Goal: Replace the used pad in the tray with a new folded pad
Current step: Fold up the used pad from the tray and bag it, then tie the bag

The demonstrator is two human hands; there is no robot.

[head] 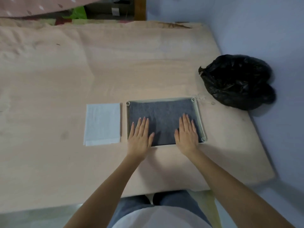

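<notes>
Hands lie flat, fingers straight and spread: the left hand [139,137] and the right hand [187,135] press the grey pad [162,116] lying in the tray [198,116] on the bench [115,63]. The folded white pad [102,123] waits just beside the tray at nine o'clock; a black bag [236,81] sits at two o'clock. Neither grip pinches anything, so lifting the grey pad from flat palms could drag the light tray along or let the pad slip back.
</notes>
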